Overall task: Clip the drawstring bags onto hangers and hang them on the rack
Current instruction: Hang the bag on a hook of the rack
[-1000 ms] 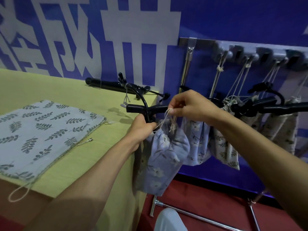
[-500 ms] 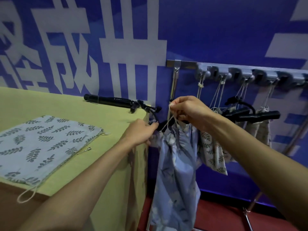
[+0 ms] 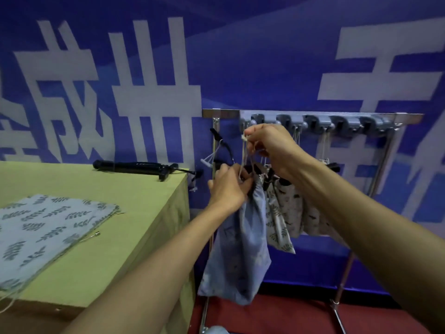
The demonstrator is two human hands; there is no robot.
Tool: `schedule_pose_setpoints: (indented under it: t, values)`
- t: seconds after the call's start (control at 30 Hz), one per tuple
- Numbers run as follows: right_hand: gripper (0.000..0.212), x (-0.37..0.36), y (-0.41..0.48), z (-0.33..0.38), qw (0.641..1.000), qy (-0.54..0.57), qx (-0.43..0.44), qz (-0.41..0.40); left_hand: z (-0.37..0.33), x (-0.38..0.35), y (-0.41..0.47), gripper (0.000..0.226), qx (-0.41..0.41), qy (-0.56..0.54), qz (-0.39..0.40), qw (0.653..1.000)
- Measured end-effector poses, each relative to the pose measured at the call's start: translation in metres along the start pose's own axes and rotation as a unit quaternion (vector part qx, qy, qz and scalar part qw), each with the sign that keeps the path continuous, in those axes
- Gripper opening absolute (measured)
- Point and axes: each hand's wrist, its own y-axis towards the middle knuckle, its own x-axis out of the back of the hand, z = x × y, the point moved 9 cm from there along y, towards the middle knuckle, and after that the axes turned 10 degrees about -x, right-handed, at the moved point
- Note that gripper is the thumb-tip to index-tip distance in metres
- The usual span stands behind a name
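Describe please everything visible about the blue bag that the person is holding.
The blue bag looks like soft, thin cloth, pale blue with a faint print. It hangs long and limp in front of the rack, its top gathered. The left hand grips the gathered neck; the right hand pinches its pale strings above. Its bottom corner droops toward the floor.

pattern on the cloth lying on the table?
Leaf sprigs, dark on pale grey cloth; head view.

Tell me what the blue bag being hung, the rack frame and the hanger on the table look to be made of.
Blue bag: soft woven cloth, matte, judging by its limp folds. Rack frame: metal, probably chrome-plated, given its bright reflective sheen. Hanger on the table: glossy black, likely plastic; highlights run along its arm.
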Motion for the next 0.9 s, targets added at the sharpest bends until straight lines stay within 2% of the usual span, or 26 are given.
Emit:
schedule_pose_setpoints:
  t: [0.07,0.23,0.33,0.43,0.57,0.7,0.77,0.83,0.9]
  values:
    - [0.022,0.010,-0.004,0.001,1.000,0.016,0.001,-0.006,-0.011,-0.005,-0.001,0.014,-0.003,-0.045,0.004,0.999]
    - [0.023,0.024,-0.013,0.006,0.999,-0.007,0.026,0.020,-0.037,-0.021,-0.005,0.052,0.004,-0.183,-0.022,0.983]
    - [0.022,0.038,-0.020,0.008,0.999,-0.035,0.039,0.009,-0.042,-0.043,0.005,0.048,0.021,-0.193,-0.013,0.981]
    - [0.023,0.061,-0.024,0.006,0.998,-0.016,0.054,-0.021,-0.049,-0.063,0.011,0.039,0.003,-0.179,0.018,0.984]
    - [0.024,0.089,-0.025,-0.003,0.996,0.065,0.030,-0.050,-0.065,-0.069,-0.002,0.048,-0.022,-0.142,0.047,0.989]
    - [0.025,0.093,-0.025,-0.001,0.987,0.159,0.016,-0.023,-0.073,-0.071,-0.005,0.051,-0.053,-0.129,0.011,0.990]
    - [0.026,0.095,-0.026,0.001,0.985,0.172,0.019,-0.014,-0.069,-0.072,-0.001,0.049,-0.063,-0.106,0.001,0.992]
    - [0.028,0.097,-0.028,0.005,0.985,0.171,0.029,-0.003,-0.066,-0.070,-0.002,0.036,-0.076,-0.070,-0.001,0.995]
    - [0.027,0.101,-0.032,0.011,0.988,0.149,0.047,-0.005,-0.065,-0.070,-0.006,0.037,-0.086,-0.021,0.014,0.996]
